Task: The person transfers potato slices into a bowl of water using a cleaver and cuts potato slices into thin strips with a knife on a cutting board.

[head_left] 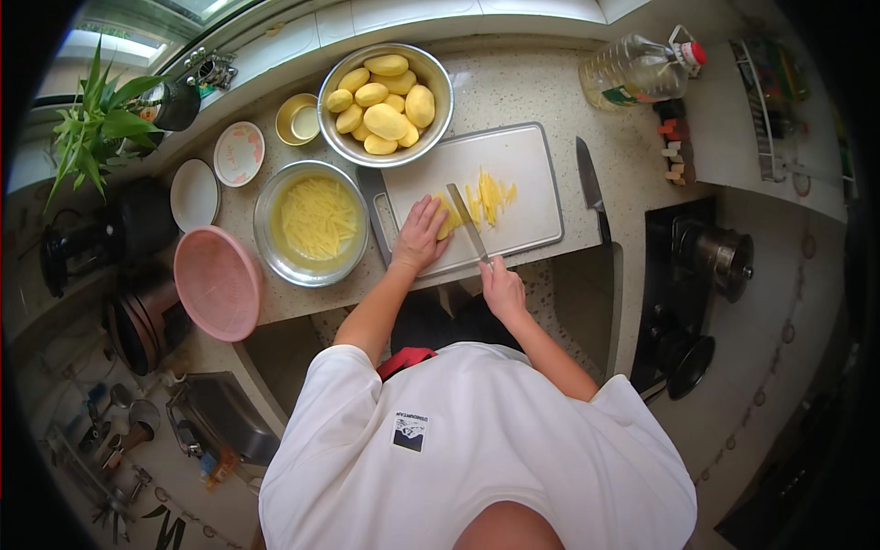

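My right hand (503, 285) is closed around the handle of a kitchen knife (468, 221), its blade slanting over a white cutting board (536, 199). Left of the blade, my left hand (421, 237) presses on a partly cut piece of peeled potato (448, 216). Cut potato strips (489, 198) lie right of the blade. Behind the board, a metal bowl (445, 127) holds several whole peeled potatoes (385, 122). Left of the board, another metal bowl (260, 234) holds potato shreds (318, 218), apparently in liquid.
A second knife (588, 175) lies right of the board. A large plastic bottle (629, 72) stands behind it. A pink plastic basket (218, 283), two small plates (239, 154) and a gold-coloured bowl (298, 118) are at the left. A black stove (670, 275) is at the right.
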The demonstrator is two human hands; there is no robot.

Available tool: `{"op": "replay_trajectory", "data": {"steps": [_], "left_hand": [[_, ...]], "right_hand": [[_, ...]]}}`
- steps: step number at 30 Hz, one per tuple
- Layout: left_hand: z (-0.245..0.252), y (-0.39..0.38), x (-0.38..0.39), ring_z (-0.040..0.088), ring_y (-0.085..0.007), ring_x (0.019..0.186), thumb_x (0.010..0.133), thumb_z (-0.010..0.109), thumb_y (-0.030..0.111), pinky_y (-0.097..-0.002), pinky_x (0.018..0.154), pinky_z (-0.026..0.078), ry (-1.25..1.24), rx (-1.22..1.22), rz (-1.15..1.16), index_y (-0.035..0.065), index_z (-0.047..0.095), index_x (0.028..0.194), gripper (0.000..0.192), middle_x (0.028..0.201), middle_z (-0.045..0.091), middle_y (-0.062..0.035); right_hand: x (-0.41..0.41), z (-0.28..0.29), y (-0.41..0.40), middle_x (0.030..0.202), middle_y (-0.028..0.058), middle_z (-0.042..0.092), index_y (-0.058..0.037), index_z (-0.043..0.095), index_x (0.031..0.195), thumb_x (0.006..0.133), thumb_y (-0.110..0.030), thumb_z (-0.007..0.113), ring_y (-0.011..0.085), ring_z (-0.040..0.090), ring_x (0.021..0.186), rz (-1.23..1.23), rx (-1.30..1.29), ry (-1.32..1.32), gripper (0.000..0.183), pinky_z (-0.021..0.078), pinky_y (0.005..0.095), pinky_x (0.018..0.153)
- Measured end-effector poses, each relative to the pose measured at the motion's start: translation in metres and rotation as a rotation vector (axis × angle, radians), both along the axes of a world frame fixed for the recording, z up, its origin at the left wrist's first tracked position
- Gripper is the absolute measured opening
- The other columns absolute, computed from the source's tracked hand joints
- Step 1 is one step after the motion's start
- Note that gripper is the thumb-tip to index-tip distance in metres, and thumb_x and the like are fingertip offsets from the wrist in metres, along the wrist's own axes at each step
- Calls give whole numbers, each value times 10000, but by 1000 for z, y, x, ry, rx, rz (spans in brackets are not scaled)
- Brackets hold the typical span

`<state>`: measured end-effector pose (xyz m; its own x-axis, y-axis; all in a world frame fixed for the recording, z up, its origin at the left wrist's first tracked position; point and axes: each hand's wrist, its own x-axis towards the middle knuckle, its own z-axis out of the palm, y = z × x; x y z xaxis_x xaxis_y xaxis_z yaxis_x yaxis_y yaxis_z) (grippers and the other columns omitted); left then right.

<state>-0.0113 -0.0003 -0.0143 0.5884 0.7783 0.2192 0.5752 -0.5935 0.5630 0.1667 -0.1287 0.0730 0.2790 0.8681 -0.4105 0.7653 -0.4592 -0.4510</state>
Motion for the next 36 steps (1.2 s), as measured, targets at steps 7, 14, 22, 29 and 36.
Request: {"op": "replay_trajectory", "data": {"steps": [7, 14, 22, 29, 36], "left_hand": [[3, 1, 1, 447, -403, 1353, 800, 749, 227, -507, 1138, 394, -14, 0, 2, 55, 577, 1277, 535, 1428, 471, -174], [4, 1, 0, 450, -405, 1350, 780, 749, 211, -510, 1135, 398, -10, -5, 2, 49, 585, 1274, 545, 1428, 471, -179], [2, 1, -1, 451, -405, 1355, 783, 756, 213, -511, 1140, 389, -6, -11, -12, 52, 592, 1291, 557, 1447, 474, -180], [4, 1, 0, 455, -407, 1352, 798, 752, 210, -511, 1134, 394, -31, -11, 1, 62, 597, 1288, 535, 1439, 483, -178], [3, 1, -1, 463, -407, 1346, 806, 745, 214, -512, 1133, 398, -27, 2, 7, 66, 600, 1283, 519, 1433, 486, -177]], "right_hand": [[3, -2, -1, 691, 233, 666, -80, 545, 1040, 1012, -393, 544, 475, 661, 684, 57, 11, -41, 314, 513, 585, 618], [5, 3, 1, 666, 222, 663, -89, 541, 1030, 1013, -416, 531, 458, 672, 663, 102, -47, -98, 328, 519, 584, 595], [4, -4, 6, 677, 219, 670, -112, 537, 1050, 1019, -431, 511, 451, 681, 661, 119, -129, -178, 321, 536, 569, 600], [-5, -11, 6, 712, 244, 672, -101, 533, 1064, 1024, -432, 502, 483, 673, 701, -8, -81, -105, 334, 527, 593, 639], [5, -2, -3, 721, 270, 663, -79, 529, 1047, 1022, -395, 516, 518, 647, 708, -61, -32, -5, 318, 496, 613, 634]]}}
